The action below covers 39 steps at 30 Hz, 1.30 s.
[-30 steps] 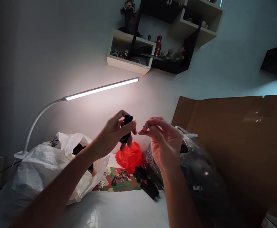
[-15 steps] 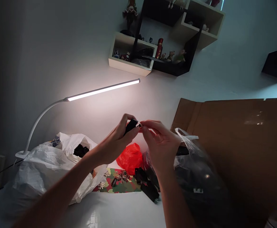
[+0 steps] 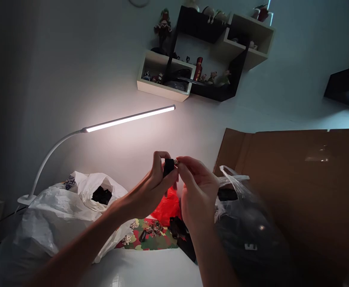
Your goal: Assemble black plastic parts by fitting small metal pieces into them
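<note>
My left hand (image 3: 147,191) is closed around a small black piece (image 3: 169,166), thumb and fingers on either side of it. Against the right edge of that piece is a small shiny metal part (image 3: 176,162), pinched between the thumb and forefinger of my right hand (image 3: 197,191). Whether the metal part sits inside the black piece or only touches it, I cannot tell. Below the hands, a camouflage-patterned mat (image 3: 162,243) carries a pile of small metal parts (image 3: 154,229). More black pieces (image 3: 177,228) lie beside the pile, partly hidden by my right forearm.
A white plastic bag (image 3: 63,215) with black items inside stands at left, under a lit lamp (image 3: 129,119). Behind my hands is a red plastic bag (image 3: 166,209). At right are a clear bag (image 3: 249,231) of dark contents and a cardboard box (image 3: 294,175). Shelves (image 3: 162,91) hang above.
The black piece has turned more upright in my left hand. My right fingers have shifted slightly, still pinching the metal part at its edge. The whole view has tilted upward a little.
</note>
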Each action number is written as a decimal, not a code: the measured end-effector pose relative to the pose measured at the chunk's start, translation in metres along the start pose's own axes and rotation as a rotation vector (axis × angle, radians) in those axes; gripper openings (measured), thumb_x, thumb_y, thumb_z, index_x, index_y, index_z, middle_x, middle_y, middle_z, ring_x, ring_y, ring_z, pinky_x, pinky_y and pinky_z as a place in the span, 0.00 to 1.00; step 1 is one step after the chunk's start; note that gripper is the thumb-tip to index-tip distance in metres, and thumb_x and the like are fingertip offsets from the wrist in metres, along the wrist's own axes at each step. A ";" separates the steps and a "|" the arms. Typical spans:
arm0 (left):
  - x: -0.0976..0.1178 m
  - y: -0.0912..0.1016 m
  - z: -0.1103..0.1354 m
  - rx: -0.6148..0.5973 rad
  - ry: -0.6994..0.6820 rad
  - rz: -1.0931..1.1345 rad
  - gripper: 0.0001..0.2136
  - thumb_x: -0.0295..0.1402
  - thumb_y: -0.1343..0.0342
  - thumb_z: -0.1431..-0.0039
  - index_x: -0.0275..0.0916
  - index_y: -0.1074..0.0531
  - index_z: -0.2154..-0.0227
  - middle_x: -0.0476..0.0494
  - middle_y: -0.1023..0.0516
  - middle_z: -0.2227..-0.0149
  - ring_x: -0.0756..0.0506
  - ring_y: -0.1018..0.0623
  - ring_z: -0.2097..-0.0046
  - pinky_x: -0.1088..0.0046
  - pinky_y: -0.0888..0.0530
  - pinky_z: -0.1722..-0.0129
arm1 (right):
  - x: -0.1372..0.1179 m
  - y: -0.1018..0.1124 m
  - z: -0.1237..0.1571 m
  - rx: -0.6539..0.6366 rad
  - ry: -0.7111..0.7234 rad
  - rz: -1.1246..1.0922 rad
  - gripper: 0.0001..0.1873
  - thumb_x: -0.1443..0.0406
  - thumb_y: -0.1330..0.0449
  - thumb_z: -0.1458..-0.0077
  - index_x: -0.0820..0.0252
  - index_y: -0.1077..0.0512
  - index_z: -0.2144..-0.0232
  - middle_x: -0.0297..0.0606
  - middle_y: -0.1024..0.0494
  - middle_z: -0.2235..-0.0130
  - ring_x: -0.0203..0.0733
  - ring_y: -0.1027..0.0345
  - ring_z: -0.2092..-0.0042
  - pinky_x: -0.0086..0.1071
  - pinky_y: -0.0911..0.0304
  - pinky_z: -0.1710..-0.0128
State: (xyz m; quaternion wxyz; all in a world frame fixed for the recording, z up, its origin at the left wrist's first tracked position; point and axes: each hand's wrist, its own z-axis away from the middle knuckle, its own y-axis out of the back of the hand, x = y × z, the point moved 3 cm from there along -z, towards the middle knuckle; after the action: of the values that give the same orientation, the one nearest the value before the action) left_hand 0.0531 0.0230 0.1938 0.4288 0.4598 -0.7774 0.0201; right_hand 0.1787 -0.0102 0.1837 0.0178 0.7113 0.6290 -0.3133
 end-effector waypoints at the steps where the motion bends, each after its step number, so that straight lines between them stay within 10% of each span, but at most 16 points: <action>1: 0.000 -0.001 0.000 -0.004 -0.009 0.016 0.10 0.46 0.58 0.20 0.47 0.48 0.52 0.51 0.32 0.60 0.47 0.28 0.57 0.67 0.28 0.60 | 0.000 -0.001 0.001 0.011 -0.019 -0.011 0.02 0.63 0.28 0.41 0.51 0.14 0.64 0.33 0.16 0.68 0.33 0.28 0.72 0.26 0.34 0.76; 11: -0.009 -0.003 -0.002 0.018 -0.067 0.011 0.11 0.48 0.59 0.20 0.46 0.48 0.53 0.52 0.32 0.63 0.49 0.30 0.63 0.68 0.29 0.60 | -0.002 -0.002 0.004 0.002 -0.027 0.035 0.05 0.60 0.29 0.43 0.54 0.14 0.64 0.37 0.16 0.67 0.34 0.29 0.74 0.28 0.35 0.80; 21: -0.005 0.011 0.000 -0.072 0.012 -0.052 0.11 0.44 0.54 0.21 0.47 0.49 0.49 0.55 0.39 0.66 0.50 0.37 0.67 0.70 0.35 0.64 | -0.004 0.006 -0.008 -0.087 -0.006 0.046 0.05 0.65 0.26 0.47 0.48 0.13 0.66 0.35 0.11 0.64 0.43 0.16 0.58 0.41 0.21 0.53; 39: -0.003 0.014 0.001 -0.080 -0.040 0.146 0.17 0.28 0.48 0.34 0.47 0.48 0.49 0.60 0.40 0.73 0.53 0.43 0.73 0.77 0.43 0.74 | -0.008 0.010 -0.011 -0.218 0.102 0.127 0.07 0.68 0.26 0.47 0.48 0.16 0.68 0.33 0.16 0.62 0.42 0.20 0.58 0.41 0.20 0.56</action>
State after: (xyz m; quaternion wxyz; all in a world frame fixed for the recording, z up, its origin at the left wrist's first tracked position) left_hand 0.0433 0.0327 0.1963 0.4284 0.3848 -0.8175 0.0111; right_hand 0.1923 -0.0147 0.1925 0.0827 0.7585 0.6132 -0.2048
